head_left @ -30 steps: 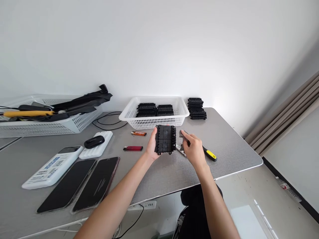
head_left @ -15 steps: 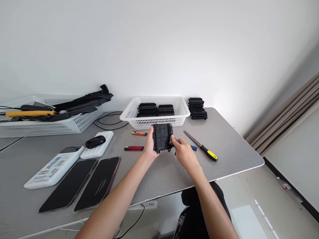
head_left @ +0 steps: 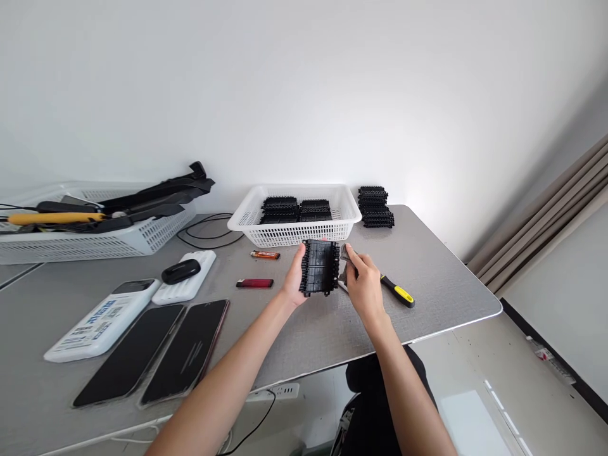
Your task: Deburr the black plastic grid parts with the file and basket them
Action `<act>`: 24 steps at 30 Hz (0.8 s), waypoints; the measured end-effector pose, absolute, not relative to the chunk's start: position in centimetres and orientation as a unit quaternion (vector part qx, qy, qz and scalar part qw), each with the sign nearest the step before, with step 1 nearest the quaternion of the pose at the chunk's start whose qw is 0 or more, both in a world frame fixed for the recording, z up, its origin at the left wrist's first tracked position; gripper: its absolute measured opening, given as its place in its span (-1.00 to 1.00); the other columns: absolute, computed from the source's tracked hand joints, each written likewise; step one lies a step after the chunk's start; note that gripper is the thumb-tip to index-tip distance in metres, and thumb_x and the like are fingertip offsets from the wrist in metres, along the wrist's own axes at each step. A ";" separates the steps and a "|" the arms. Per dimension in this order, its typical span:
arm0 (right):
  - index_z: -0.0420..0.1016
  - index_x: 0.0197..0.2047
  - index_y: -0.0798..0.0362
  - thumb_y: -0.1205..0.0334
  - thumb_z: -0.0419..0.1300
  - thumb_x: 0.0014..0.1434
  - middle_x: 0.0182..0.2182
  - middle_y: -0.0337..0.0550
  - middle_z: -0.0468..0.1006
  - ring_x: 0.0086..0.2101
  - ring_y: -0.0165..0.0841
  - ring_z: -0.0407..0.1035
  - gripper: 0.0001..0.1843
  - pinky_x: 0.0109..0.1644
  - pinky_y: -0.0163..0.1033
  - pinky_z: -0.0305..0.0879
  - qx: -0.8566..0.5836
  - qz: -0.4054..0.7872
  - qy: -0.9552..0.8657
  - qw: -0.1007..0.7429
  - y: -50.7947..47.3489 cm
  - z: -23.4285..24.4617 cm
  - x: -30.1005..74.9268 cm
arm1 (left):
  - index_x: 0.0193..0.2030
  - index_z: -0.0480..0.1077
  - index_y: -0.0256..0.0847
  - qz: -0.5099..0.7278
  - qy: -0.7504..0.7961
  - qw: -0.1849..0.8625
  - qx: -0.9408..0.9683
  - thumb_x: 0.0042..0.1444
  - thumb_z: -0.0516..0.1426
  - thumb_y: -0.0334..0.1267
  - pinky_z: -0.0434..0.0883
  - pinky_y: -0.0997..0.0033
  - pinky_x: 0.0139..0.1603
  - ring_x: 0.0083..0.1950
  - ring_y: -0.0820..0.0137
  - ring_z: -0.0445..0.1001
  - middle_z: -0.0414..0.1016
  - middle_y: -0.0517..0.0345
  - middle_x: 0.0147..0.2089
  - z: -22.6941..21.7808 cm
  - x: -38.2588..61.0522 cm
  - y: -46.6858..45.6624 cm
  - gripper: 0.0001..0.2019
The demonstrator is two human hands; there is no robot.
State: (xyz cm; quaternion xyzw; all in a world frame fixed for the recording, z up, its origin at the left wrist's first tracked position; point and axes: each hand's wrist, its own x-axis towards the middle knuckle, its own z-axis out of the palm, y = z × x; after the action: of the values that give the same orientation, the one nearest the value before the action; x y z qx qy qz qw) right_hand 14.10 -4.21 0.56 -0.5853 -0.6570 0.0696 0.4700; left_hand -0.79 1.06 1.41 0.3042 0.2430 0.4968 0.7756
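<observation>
My left hand [head_left: 294, 278] holds the black block [head_left: 320, 268] by one side, face uncovered; my right hand [head_left: 367, 286] pinches perhaps a grey rag [head_left: 344, 254]

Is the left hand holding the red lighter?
No, the left hand holds a black plastic piece, and the red lighter lies on the table.

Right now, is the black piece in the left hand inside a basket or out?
Out. The left hand holds the black piece in front of the middle basket.

Bare forearms [head_left: 237, 364] and fingers [head_left: 356, 259], black cloth over the lap [head_left: 373, 405]
</observation>
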 end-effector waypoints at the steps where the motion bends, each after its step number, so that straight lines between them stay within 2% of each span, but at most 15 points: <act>1: 0.27 0.29 0.02 0.32 -0.11 0.31 -0.14 -0.02 0.44 -0.21 -0.33 0.39 -0.49 -0.12 -0.29 0.31 -0.589 0.067 -0.662 0.459 -4.1 0.4 14.0 | 0.24 0.29 -0.17 0.487 0.238 0.781 0.308 0.25 -0.05 0.09 0.48 0.21 -0.01 -0.03 0.22 0.55 0.57 -0.02 0.00 1.3 -0.6 0.9 -0.46; 5: 0.22 0.32 0.00 0.39 -0.13 0.29 -0.06 0.00 0.41 -0.18 -0.30 0.39 -0.45 -0.15 -0.28 0.30 -0.592 0.056 -0.716 0.366 -4.1 0.4 13.8 | 0.25 0.28 -0.15 0.486 0.226 0.787 0.304 0.25 -0.07 0.11 0.48 0.19 -0.01 -0.04 0.21 0.56 0.57 -0.02 -0.01 1.3 -0.4 0.8 -0.45; 9: 0.24 0.31 -0.01 0.43 -0.08 0.24 -0.12 -0.03 0.44 -0.27 -0.31 0.39 -0.42 -0.21 -0.31 0.26 -0.578 0.065 -0.766 0.274 -4.4 0.6 13.8 | 0.22 0.31 -0.18 0.545 0.244 0.752 0.281 0.26 -0.08 0.11 0.50 0.22 -0.05 -0.07 0.22 0.57 0.59 -0.02 -0.05 1.8 -1.2 1.2 -0.45; 13: 0.46 0.14 -0.06 0.50 -0.02 0.15 -0.25 -0.11 0.48 -0.30 -0.35 0.40 -0.44 -0.23 -0.35 0.23 -0.528 0.122 -0.807 0.234 -4.9 0.9 14.4 | 0.16 0.37 -0.21 0.600 0.257 0.709 0.267 0.27 -0.08 0.09 0.51 0.26 -0.06 -0.06 0.23 0.56 0.59 0.00 -0.07 2.2 -2.0 1.7 -0.48; 15: 0.54 0.06 -0.07 0.50 0.01 0.13 -0.30 -0.14 0.48 -0.29 -0.37 0.41 -0.48 -0.21 -0.36 0.24 -0.504 0.157 -0.809 0.258 -5.1 1.1 14.8 | 0.16 0.38 -0.20 0.607 0.251 0.703 0.272 0.26 -0.07 0.09 0.51 0.27 -0.04 -0.03 0.24 0.55 0.59 0.01 -0.06 2.2 -1.9 1.8 -0.48; 20: 0.46 0.14 0.01 0.30 0.06 0.24 -0.20 -0.09 0.49 -0.27 -0.38 0.43 -0.58 -0.14 -0.32 0.32 -0.509 0.141 -0.716 0.457 -4.9 1.7 15.1 | 0.21 0.33 -0.17 0.565 0.249 0.721 0.315 0.24 -0.04 0.11 0.46 0.22 0.05 0.05 0.22 0.51 0.55 0.00 0.03 1.3 -0.7 1.3 -0.46; 24: 0.48 0.10 0.06 0.27 0.02 0.28 -0.18 -0.05 0.53 -0.20 -0.33 0.45 -0.63 -0.10 -0.29 0.34 -0.542 0.102 -0.658 0.513 -4.6 1.7 14.7 | 0.25 0.29 -0.11 0.514 0.249 0.746 0.344 0.20 0.00 0.14 0.42 0.18 0.11 0.10 0.19 0.48 0.52 0.01 0.09 0.5 0.2 0.5 -0.43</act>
State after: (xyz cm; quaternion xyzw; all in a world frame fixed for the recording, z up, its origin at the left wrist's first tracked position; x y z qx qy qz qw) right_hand 14.71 -4.60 1.75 -0.5418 -0.6579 0.1020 0.5130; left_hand 0.23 0.48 0.53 0.3443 0.2487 0.5135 0.7456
